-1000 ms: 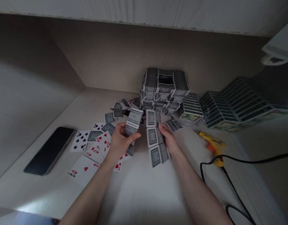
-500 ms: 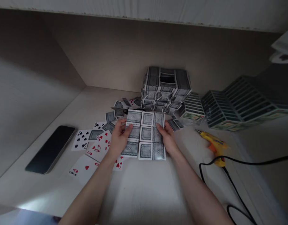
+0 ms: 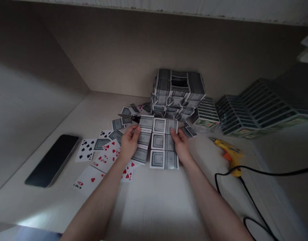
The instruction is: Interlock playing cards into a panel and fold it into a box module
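Note:
My left hand (image 3: 130, 142) grips the outer edge of a narrow strip of playing cards (image 3: 145, 138), patterned backs up, thumb on top. My right hand (image 3: 180, 144) pinches the right edge of a wider panel of playing cards (image 3: 159, 142), also backs up, with white-bordered cards down its left side. A thin wedge-shaped gap parts strip and panel, wider toward me. Behind them stands a box-like structure built of playing cards (image 3: 179, 88), with a rectangular opening in its top. Scissors (image 3: 132, 117) lie partly hidden just beyond the strip.
Loose playing cards (image 3: 87, 149) spread on the left of the white tabletop (image 3: 148, 201), beside a black phone (image 3: 53, 160). At right lie a yellow glue gun (image 3: 229, 152) and its black cable (image 3: 266, 173). Stacked card packs (image 3: 259, 108) stand behind it; a shelf edge hangs overhead.
The left strip has tilted and come apart from the right panel, opening a gap between them. Both hands keep their grip. The camera view has shifted slightly.

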Demonstrator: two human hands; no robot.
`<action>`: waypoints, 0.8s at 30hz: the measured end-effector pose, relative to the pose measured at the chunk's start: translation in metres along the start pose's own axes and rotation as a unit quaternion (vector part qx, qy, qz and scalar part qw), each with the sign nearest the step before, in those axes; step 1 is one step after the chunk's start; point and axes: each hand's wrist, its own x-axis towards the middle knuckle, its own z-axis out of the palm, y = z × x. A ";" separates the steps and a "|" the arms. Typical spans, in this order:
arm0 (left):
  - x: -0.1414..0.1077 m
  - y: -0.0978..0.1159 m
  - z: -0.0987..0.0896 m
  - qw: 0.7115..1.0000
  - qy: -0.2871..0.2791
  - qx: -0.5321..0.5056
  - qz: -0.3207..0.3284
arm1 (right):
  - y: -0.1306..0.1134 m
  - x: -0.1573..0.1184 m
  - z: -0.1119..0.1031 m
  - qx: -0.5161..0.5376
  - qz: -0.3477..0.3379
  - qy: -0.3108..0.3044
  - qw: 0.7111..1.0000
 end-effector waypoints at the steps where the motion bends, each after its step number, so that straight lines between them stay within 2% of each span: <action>1: 0.000 -0.001 0.001 1.000 0.000 0.003 -0.003 | 0.000 0.000 0.000 0.004 0.002 0.004 1.000; 9: 0.001 -0.002 0.003 0.999 -0.005 0.033 -0.003 | 0.000 -0.003 0.008 0.010 -0.033 0.064 0.997; 14: 0.000 -0.003 0.004 0.999 -0.006 0.054 -0.001 | -0.002 -0.005 0.010 0.007 -0.035 0.072 0.997; 24: 0.001 -0.005 0.003 1.000 0.008 0.018 -0.009 | 0.004 -0.003 0.007 -0.018 -0.060 0.080 0.995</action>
